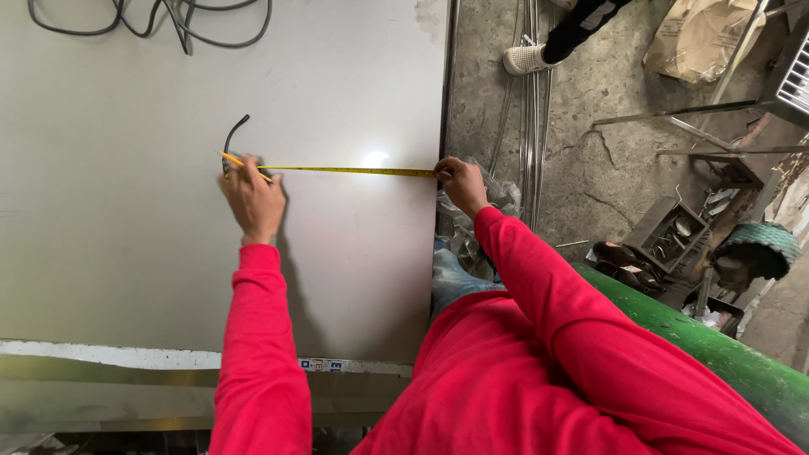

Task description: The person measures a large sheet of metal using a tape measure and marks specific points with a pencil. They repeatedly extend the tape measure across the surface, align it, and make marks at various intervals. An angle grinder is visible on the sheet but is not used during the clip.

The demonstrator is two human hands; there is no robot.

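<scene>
A yellow tape measure (354,171) lies stretched across a large grey metal sheet (126,253). My left hand (253,198) presses on the sheet at the tape's left end and holds a yellow pencil (232,159) and a dark tape case with a black strap (232,135). At the sheet's right edge my right hand (462,184) pinches the tape's end against the edge. Both arms wear red sleeves.
Black cables (152,21) lie at the sheet's far left. Right of the sheet is cracked concrete floor with metal rods (531,101), another person's white shoe (527,59), scrap metal frames (674,227) and a green pipe (725,354).
</scene>
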